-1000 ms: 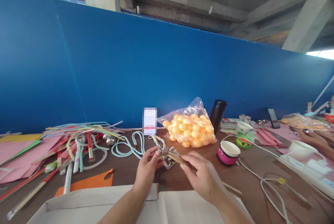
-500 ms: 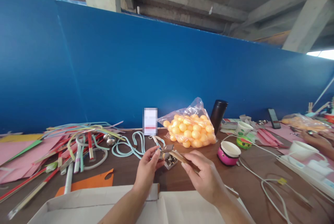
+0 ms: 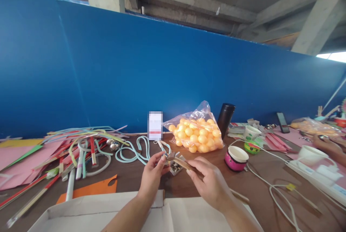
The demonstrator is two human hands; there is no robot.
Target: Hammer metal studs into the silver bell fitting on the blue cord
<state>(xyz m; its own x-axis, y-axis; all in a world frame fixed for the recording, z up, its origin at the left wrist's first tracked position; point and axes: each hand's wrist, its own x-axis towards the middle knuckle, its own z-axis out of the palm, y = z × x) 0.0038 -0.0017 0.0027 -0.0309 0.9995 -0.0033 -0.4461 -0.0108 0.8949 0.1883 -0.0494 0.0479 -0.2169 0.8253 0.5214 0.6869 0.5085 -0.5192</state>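
Note:
My left hand (image 3: 152, 175) pinches a small metal piece (image 3: 164, 156) between thumb and fingertips above the brown table (image 3: 256, 185). My right hand (image 3: 211, 182) grips the wooden handle of a small hammer (image 3: 180, 162), whose metal head rests against that piece. Just beneath them lies a small packet of shiny metal bits (image 3: 176, 167). A light blue cord (image 3: 135, 149) loops on the table just beyond my left hand.
A bag of orange balls (image 3: 197, 133) and a black cylinder (image 3: 226, 120) stand behind my hands. A pink cup (image 3: 236, 157) and white cables (image 3: 278, 188) lie to the right, coloured strips and paper (image 3: 78, 149) to the left, white cardboard (image 3: 108, 214) in front. Another person's hand (image 3: 324, 142) is far right.
The hammer head rose slightly half a second ago and has dropped back onto the small piece. My left hand has stayed in place.

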